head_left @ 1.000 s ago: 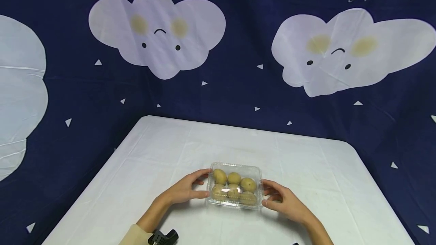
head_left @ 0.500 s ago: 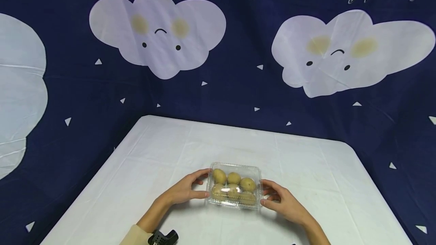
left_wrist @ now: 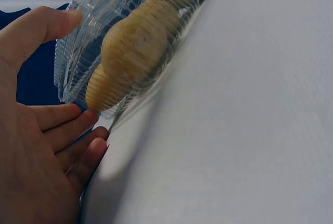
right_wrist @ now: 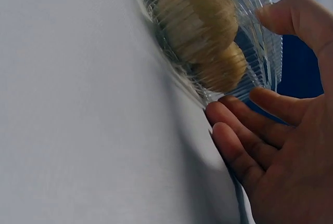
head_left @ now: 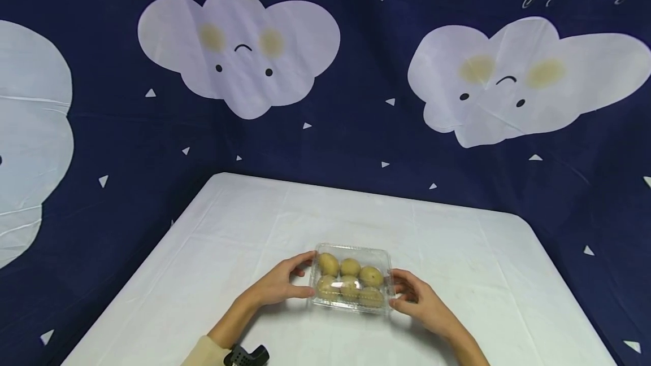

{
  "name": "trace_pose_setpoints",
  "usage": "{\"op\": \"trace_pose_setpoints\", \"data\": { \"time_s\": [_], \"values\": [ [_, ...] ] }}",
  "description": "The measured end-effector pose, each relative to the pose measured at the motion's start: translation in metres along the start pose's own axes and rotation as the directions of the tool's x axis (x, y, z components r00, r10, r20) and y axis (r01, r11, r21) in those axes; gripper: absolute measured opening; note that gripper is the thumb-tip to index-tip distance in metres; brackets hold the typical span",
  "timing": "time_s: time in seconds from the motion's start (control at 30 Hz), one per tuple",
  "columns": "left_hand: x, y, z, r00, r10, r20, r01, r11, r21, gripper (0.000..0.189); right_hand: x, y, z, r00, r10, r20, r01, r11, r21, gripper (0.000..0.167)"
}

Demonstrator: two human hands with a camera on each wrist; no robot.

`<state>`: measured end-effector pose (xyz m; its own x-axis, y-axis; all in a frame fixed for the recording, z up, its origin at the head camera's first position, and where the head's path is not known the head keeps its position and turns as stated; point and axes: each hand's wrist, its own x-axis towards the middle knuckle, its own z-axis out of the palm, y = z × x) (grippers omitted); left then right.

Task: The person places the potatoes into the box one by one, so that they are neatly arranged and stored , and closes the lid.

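Note:
A clear plastic clamshell box (head_left: 378,256) with a ribbed wall sits on the white table. Inside are several round, yellow-brown, potato-like pieces (head_left: 350,287) in two rows; their exact kind cannot be told. My left hand (head_left: 277,283) is at the box's left end, its thumb near the front corner and its index finger by the back corner. On the opposite end, my right hand (head_left: 422,301) has its thumb and fingertips against the side. Both wrist views show relaxed, spread fingers touching or very near the plastic wall (left_wrist: 78,73), not wrapped round it.
A white cloth covers the table (head_left: 458,253), whose far edge meets a dark blue curtain (head_left: 356,140) with printed clouds and small triangles. A black strap device (head_left: 246,356) is on the left wrist, beside a beige sleeve (head_left: 205,351).
Hands and box keep nearly the same places. The whole head view has shifted slightly.

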<state>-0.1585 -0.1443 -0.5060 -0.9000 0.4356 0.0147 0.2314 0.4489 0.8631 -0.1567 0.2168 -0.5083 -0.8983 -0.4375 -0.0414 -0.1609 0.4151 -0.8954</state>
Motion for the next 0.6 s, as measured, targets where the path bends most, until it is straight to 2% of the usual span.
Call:
{"op": "trace_pose_setpoints", "data": {
  "time_s": [0.23, 0.43, 0.6],
  "values": [
    [0.0020, 0.0005, 0.0019, 1.000, 0.001, -0.001, -0.001, 1.000, 0.010, 0.085, -0.0005, -0.0035, 0.0048, 0.997, 0.071, -0.004, -0.071, 0.997, 0.029, 0.067],
    [0.0043, 0.0031, 0.0030, 1.000, 0.000, 0.022, 0.000, 1.000, 0.005, 0.089, -0.0027, -0.0080, 0.0065, 0.995, 0.096, -0.012, -0.095, 0.994, 0.059, 0.067],
    [0.0020, 0.0063, 0.0023, 0.999, -0.025, 0.024, 0.024, 0.999, 0.021, 0.093, -0.0033, -0.0096, 0.0097, 0.990, 0.138, -0.030, -0.137, 0.990, 0.037, 0.069]
  ]
}}
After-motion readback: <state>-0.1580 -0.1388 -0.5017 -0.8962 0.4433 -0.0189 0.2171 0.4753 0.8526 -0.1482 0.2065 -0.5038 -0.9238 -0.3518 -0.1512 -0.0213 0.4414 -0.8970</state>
